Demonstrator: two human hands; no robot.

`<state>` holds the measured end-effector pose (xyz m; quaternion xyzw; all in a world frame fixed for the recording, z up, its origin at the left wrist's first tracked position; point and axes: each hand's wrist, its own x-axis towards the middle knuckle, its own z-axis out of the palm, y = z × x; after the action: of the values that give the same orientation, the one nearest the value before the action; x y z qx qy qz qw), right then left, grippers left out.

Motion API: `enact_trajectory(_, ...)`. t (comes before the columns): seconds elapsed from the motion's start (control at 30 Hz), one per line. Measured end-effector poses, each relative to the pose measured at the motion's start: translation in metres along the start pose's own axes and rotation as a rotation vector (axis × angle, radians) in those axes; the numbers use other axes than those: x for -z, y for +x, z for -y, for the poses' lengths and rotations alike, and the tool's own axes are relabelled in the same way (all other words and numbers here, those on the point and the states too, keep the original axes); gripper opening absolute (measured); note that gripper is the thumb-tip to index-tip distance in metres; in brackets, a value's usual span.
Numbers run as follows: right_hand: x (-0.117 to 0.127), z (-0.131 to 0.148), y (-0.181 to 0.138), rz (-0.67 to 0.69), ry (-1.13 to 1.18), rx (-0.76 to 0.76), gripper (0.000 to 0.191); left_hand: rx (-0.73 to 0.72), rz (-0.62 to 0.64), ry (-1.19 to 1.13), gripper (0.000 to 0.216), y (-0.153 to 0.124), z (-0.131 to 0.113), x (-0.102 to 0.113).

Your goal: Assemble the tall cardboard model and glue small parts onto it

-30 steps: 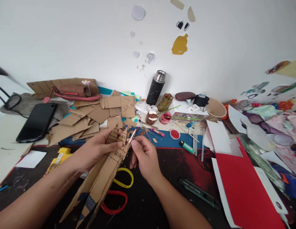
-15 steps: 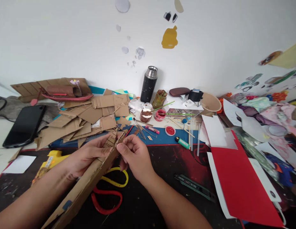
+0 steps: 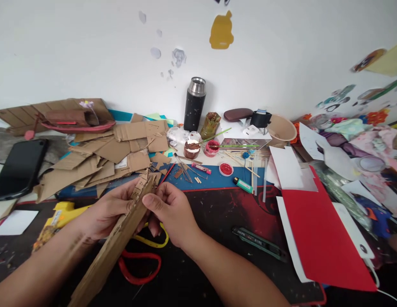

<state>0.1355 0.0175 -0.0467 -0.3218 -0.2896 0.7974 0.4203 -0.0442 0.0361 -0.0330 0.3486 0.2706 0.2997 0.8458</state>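
A long folded cardboard strip [image 3: 117, 243] runs from the lower left up to between my hands, its cut corrugated edge showing. My left hand [image 3: 113, 209] is closed around its far side near the upper end, where printed lettering shows. My right hand [image 3: 171, 213] pinches the same end, thumb lying on the near face and the other fingers partly hidden behind. Below the hands on the dark mat lie scissors with one red and one yellow handle loop [image 3: 141, 268]; their blades are hidden by the cardboard and hand.
A yellow glue gun [image 3: 59, 217] lies left of my forearm. Cardboard scraps [image 3: 99, 157], a model boat [image 3: 77, 121], a black flask [image 3: 194, 106] and open paint pots [image 3: 211, 148] stand behind. On the right are a utility knife [image 3: 259, 243] and red paper [image 3: 326, 238].
The cardboard strip has turned so its broad face shows more, and its upper end sits slightly lower left. My right thumb has shifted onto that face. The whole view has shifted a little.
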Motion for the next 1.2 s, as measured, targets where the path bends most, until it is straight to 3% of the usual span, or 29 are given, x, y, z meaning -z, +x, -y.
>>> enact_trajectory(0.23, -0.002, -0.005, 0.0, 0.01, 0.077, 0.006, 0.072, -0.067, 0.053, -0.033, 0.021, 0.0, 0.003, -0.005)
enact_trajectory(0.47, -0.005, -0.005, -0.001, 0.027, 0.083, 0.017, 0.071, -0.062, -0.031, 0.001, 0.033, -0.003, 0.003, -0.014)
enact_trajectory(0.63, -0.006, -0.002, -0.002, 0.015, 0.094, 0.033, 0.07, -0.124, -0.076, -0.003, 0.033, -0.005, 0.011, -0.007)
enact_trajectory(0.83, -0.005, 0.001, -0.003, 0.009, 0.083, 0.03, 0.069, -0.093, -0.004, 0.032, 0.034, -0.004, 0.005, -0.006)
enact_trajectory(1.2, 0.0, -0.001, -0.003, 0.005, 0.085, 0.009, 0.073, -0.15, -0.019, 0.038, 0.04, -0.003, 0.008, -0.014)
